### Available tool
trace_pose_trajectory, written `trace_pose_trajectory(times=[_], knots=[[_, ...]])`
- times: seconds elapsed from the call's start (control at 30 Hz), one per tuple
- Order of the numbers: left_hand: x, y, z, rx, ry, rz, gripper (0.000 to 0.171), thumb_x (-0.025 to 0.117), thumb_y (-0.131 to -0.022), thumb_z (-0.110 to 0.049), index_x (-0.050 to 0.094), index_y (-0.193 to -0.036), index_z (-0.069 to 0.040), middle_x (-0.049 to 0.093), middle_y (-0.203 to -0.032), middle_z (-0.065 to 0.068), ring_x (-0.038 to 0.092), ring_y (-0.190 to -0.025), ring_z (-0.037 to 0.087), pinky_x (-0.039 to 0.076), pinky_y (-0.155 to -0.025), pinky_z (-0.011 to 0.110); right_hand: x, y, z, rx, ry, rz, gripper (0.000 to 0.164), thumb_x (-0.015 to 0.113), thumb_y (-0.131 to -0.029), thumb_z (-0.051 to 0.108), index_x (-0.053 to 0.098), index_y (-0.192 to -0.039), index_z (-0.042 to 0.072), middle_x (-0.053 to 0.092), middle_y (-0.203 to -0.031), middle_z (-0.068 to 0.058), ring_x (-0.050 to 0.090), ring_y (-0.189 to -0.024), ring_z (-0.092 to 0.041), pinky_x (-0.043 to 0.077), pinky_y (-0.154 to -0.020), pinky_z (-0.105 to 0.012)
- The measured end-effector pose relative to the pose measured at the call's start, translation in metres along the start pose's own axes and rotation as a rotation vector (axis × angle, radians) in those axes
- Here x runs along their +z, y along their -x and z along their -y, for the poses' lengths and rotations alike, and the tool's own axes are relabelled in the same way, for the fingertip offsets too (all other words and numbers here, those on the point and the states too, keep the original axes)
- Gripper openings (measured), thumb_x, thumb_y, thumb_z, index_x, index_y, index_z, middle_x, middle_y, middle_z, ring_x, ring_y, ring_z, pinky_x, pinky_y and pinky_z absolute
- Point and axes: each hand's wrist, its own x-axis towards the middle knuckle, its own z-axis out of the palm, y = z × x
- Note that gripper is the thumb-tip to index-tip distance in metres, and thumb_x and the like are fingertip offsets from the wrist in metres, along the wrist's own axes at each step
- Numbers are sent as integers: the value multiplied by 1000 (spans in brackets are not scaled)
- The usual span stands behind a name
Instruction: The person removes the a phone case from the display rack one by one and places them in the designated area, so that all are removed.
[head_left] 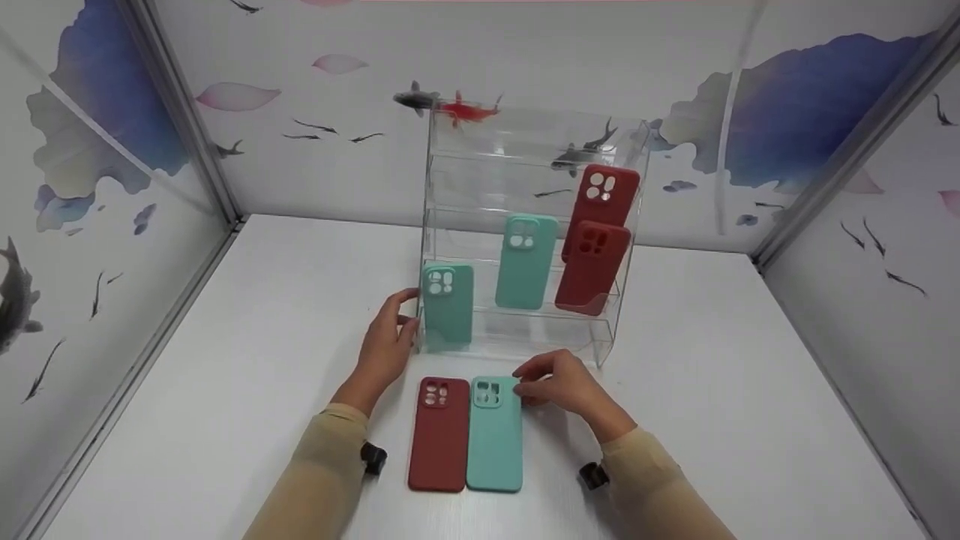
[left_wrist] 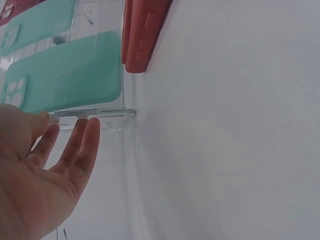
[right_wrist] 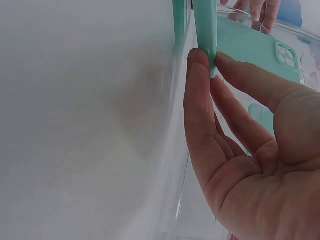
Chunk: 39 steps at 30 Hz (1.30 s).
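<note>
My right hand (head_left: 566,386) pinches the upper right corner of a teal phone case (head_left: 495,442) lying on the table. In the right wrist view its thumb and a finger lie on either side of that case's edge (right_wrist: 206,30). A red phone case (head_left: 439,442) lies right beside it. My left hand (head_left: 386,345) touches the left side of a clear tiered display stand (head_left: 536,330), its fingers loosely extended (left_wrist: 90,135). Next to that hand, a teal case (head_left: 450,311) stands in the lowest tier at the left.
Higher on the stand sit another teal case (head_left: 526,262) in the middle and two red cases at the right, the lower one (head_left: 592,270) overlapping the upper one (head_left: 611,184). White table (head_left: 300,300) surrounds the stand; printed panels (head_left: 337,150) enclose it.
</note>
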Motion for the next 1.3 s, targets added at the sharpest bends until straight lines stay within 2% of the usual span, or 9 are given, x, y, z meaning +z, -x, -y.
trace_pose_trajectory(times=[0.63,0.87,1.1,1.3], knots=[[1,0,1,14,-12,3,48,51,-109,-17,38,-155,-22,45,-160,-3,62,-123,22,54,-99,43,6,-1,1,17,54,-17,19,82,-87,14,80,-106,11,73,-95,-6,69,-76,-14,62,-73,-31],[0,1,-1,12,-16,6,48,50,-110,-17,38,-156,-23,45,-160,-3,62,-124,22,53,-101,45,6,-1,1,10,26,-7,19,82,-87,13,79,-106,9,73,-96,-8,73,-77,-16,63,-74,-33],[0,0,0,27,-33,6,48,51,-110,-17,38,-156,-22,45,-160,-3,62,-124,22,52,-102,45,6,-1,3,31,35,-13,17,81,-88,13,80,-105,11,73,-96,-6,73,-76,-16,62,-74,-31],[2,0,1,23,-37,-2,48,51,-110,-18,38,-156,-22,46,-159,-2,62,-123,23,53,-99,45,6,-1,1,-13,86,-27,16,82,-87,12,81,-102,11,74,-93,-4,70,-76,-13,61,-72,-29]])
